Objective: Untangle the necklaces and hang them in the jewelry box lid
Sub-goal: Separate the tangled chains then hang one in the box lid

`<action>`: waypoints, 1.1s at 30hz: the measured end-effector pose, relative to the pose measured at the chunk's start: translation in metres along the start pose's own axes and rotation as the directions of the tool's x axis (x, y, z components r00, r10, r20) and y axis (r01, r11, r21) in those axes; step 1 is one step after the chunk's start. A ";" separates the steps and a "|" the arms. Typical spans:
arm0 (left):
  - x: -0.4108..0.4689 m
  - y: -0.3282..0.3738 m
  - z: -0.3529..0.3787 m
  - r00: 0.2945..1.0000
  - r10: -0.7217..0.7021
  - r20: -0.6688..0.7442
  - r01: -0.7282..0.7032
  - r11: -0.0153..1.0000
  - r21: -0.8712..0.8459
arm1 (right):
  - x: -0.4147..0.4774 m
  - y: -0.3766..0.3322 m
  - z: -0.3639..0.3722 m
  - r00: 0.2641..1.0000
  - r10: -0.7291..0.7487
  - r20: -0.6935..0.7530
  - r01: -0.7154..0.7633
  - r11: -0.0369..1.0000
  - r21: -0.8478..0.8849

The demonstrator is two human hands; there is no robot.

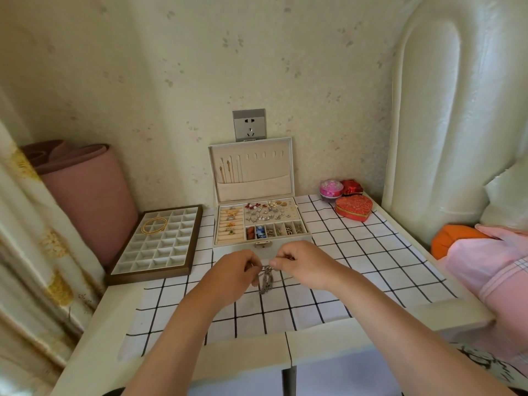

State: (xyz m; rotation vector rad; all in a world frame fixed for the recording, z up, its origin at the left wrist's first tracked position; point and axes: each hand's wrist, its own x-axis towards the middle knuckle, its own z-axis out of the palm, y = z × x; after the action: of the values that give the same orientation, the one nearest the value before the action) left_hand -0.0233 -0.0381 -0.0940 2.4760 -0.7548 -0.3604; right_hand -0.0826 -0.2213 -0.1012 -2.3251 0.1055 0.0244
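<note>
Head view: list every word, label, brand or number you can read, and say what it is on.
No text can be read in this view.
Black marks on the white fabric, lower right: too blurred to tell if writing.
Wall socket and jewelry box: no lettering shows.

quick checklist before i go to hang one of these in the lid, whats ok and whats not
1. Grip on the chains: left hand and right hand both pinch the silver necklaces above the checked cloth: ok.
2. Necklaces separated: they hang between the hands as one clump: not ok.
3. Jewelry box lid open and upright: ok.
4. Free hooks: the gold chains take the left ones, and those to the right look bare: ok.
5. A clasp or loose end found to start from: too small to see: cannot tell.
</note>
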 end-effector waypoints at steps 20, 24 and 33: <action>0.002 0.005 0.009 0.999 0.038 0.001 -0.038 0.999 -0.019 | 0.002 -0.007 0.009 0.994 0.094 -0.046 -0.033 0.693 0.721; 0.002 0.003 0.007 0.998 -0.028 0.052 0.031 0.998 -0.060 | 0.002 -0.012 0.005 0.984 0.176 -0.005 -0.076 0.447 0.891; -0.001 -0.004 -0.006 0.995 0.067 -0.080 -0.061 0.995 0.083 | -0.005 -0.009 0.005 0.983 0.167 0.073 -0.171 0.708 0.685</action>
State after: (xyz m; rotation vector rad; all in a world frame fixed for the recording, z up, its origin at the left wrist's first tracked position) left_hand -0.0195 -0.0323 -0.0909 2.5174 -0.8267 -0.2070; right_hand -0.0871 -0.2117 -0.0979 -1.5498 0.2776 0.0714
